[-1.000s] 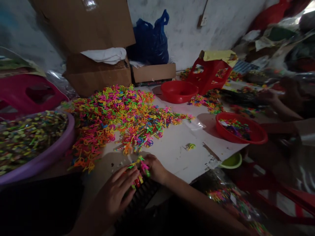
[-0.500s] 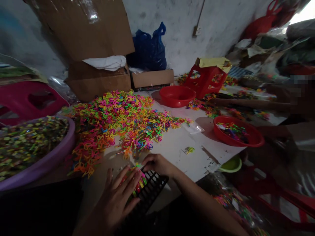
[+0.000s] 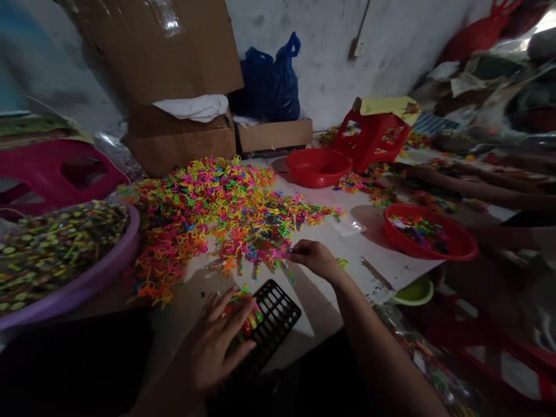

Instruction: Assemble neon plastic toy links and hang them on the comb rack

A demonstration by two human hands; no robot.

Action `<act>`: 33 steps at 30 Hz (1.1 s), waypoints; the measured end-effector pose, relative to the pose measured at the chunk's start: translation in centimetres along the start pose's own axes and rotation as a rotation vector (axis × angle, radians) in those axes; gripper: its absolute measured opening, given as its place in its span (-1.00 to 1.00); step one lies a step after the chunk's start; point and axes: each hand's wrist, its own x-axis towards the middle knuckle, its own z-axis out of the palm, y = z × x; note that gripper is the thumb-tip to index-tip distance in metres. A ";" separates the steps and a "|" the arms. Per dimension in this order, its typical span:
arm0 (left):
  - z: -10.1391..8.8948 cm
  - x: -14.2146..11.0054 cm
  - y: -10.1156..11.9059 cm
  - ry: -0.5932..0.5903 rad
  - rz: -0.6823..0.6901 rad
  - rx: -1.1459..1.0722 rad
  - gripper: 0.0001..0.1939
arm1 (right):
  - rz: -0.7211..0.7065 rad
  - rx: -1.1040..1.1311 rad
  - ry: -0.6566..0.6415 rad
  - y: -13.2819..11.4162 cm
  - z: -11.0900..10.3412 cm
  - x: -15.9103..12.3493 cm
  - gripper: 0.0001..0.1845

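A big heap of small neon plastic pieces (image 3: pixel 217 202) covers the white table (image 3: pixel 313 278). My right hand (image 3: pixel 315 259) reaches to the near edge of the heap, its fingers pinched on a small coloured piece. My left hand (image 3: pixel 217 341) lies flat, fingers spread, on a black grid tray (image 3: pixel 273 318) at the table's near edge. Several coloured pieces (image 3: pixel 247 315) sit in the tray under its fingertips.
A purple basin (image 3: pixel 69 278) of pieces is at left, behind it a pink stool (image 3: pixel 56 174). Two red bowls (image 3: pixel 319 167) (image 3: pixel 430 234), a red stool (image 3: pixel 373 136), cardboard boxes (image 3: pixel 182 139) and a blue bag (image 3: pixel 269 87) stand behind. Another person's arms (image 3: pixel 478 188) reach in from the right.
My right hand has left the tray and moved forward to the edge of the heap. The left hand stays flat on the tray, which now shows more.
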 end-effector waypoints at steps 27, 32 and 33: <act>-1.3 2.3 0.2 0.104 -0.150 -0.174 -0.58 | -0.218 0.390 -0.112 -2.3 6.2 -4.4 -0.76; 1.0 -0.2 -0.2 0.105 0.099 0.184 -0.58 | -0.358 0.187 -0.163 -0.2 8.9 -4.5 -0.90; 1.0 -0.2 -0.2 0.102 0.111 0.199 -0.58 | -0.383 0.134 -0.159 -0.2 9.3 -4.6 -0.93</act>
